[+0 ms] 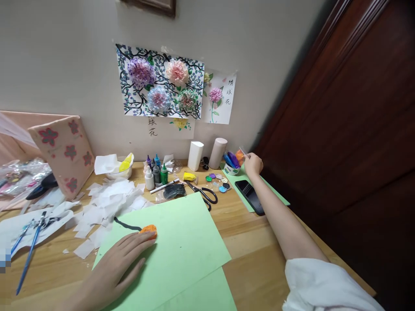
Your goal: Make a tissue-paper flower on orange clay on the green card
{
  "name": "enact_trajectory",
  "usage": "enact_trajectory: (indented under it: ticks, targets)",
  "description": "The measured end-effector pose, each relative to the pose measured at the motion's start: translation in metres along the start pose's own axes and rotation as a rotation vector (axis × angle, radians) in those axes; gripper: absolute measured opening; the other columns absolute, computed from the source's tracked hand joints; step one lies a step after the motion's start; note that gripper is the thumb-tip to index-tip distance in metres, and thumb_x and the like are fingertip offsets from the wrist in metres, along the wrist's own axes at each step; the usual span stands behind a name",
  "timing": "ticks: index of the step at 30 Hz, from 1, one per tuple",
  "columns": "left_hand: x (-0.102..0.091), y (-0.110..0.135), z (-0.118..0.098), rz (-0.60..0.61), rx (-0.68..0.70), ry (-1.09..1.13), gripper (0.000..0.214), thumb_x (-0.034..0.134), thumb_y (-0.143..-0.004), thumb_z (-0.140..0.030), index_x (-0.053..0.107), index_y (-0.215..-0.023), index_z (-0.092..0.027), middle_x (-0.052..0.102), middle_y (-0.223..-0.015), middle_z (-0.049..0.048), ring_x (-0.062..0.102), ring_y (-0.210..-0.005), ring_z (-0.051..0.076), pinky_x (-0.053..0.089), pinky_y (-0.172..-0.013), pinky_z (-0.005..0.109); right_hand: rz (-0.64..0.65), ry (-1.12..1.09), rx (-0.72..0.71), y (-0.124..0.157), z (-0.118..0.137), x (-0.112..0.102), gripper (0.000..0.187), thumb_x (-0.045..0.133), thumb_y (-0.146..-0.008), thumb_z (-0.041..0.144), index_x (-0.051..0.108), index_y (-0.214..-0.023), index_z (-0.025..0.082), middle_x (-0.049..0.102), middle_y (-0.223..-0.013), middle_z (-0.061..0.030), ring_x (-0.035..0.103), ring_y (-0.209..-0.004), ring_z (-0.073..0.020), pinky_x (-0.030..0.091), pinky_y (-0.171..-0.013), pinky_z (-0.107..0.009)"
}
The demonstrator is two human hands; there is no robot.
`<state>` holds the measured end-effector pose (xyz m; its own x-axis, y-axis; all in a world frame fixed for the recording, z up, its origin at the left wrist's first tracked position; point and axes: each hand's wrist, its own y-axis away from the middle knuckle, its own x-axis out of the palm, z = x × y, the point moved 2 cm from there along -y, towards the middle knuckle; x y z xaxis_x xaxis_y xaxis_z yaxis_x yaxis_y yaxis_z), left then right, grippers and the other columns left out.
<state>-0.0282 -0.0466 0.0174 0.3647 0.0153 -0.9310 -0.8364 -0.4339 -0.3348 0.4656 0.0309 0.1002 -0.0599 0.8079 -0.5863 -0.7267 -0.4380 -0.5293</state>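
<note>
My left hand [116, 263] lies flat on the light green paper [191, 242], fingers stretched out. Its fingertips touch a flattened orange lump [149, 230] that looks like modelling clay. From that lump a thin black strip [128, 224] curves away to the left. My right hand [253, 165] reaches to the back right with its fingers pinched on a clear plastic packet [240, 154] that seems to have orange clay inside. Just left of this hand stands a small white tub [232, 170] holding blue and purple packets. Below my right wrist a black phone [249, 196] rests on more green paper.
Black-handled scissors [209, 195], paint bottles [156, 174] and small coloured clay pieces [222, 183] lie behind the paper. White paper scraps [110, 201] and brushes [30, 255] spread on the left. A dark wooden panel [350, 142] borders the right.
</note>
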Motion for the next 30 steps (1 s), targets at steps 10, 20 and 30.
enact_trajectory:
  ticks: [10,20,30]
  targets:
    - [-0.001,0.004,0.003,-0.082,-0.106,0.141,0.043,0.044,-0.090,-0.020,0.043,-0.132,-0.026,0.052,-0.131,0.0055,0.052,-0.116,0.020,0.044,-0.095,0.030,0.158,-0.566,-0.283,0.080,0.069,-0.067,0.023,0.051,-0.087,0.035,0.063,-0.090,0.016,0.064,-0.089,-0.0096,0.057,-0.081,-0.0185,0.043,-0.077,-0.030]
    - [-0.009,0.005,0.004,-0.068,-0.329,1.618,0.081,0.023,-0.081,-0.074,0.047,-0.129,-0.014,0.050,-0.128,0.0158,0.046,-0.118,0.032,0.032,-0.102,0.046,1.348,-1.051,-0.203,0.255,0.182,-0.028,0.025,0.068,-0.075,0.039,0.064,-0.072,0.015,0.064,-0.066,-0.0017,0.062,-0.056,-0.0134,0.052,-0.054,-0.026]
    - [0.002,0.011,0.012,-0.144,-0.603,2.057,0.070,0.035,-0.078,-0.075,0.059,-0.088,-0.010,0.058,-0.080,0.0076,0.057,-0.071,0.017,0.044,-0.071,0.031,1.062,-0.838,-0.838,0.298,0.192,-0.024,0.026,0.052,-0.089,0.019,0.057,-0.114,0.024,0.059,-0.107,-0.0070,0.059,-0.093,-0.0181,0.052,-0.079,-0.032]
